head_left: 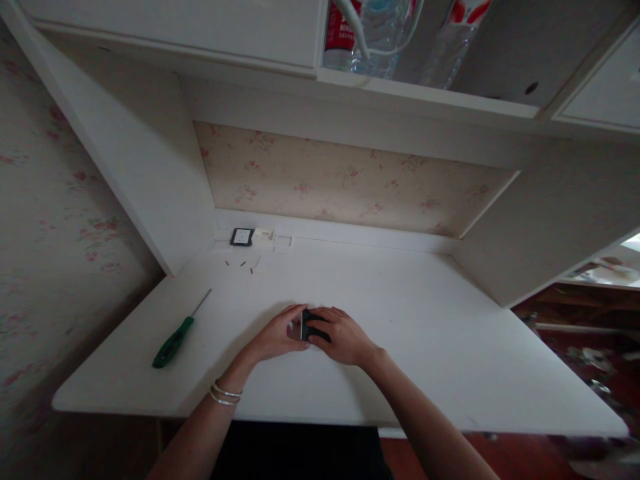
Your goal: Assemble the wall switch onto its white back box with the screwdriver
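Note:
Between my two hands, just above or on the white desk (pixel 400 313), is a small black block with a thin white edge (pixel 316 323), like a wall socket or switch turned on its side. My left hand (pixel 280 332) grips its white edge with thumb and fingers. Across its black side lie the fingers of my right hand (pixel 345 335), covering much of it. A green-handled screwdriver (pixel 173 343) lies to the left, its shaft pointing away from me. Farther back sits a wall socket (pixel 243 237) with a white face and dark border.
Beside the socket are a white box-like piece (pixel 263 235) and a thin white frame (pixel 283 242). Several small screws (pixel 243 264) lie in front, near a flat white plate (pixel 262 263). Overhead, a cabinet shelf (pixel 425 95) holds plastic bottles (pixel 457 43). Side panels (pixel 135 153) enclose the desk.

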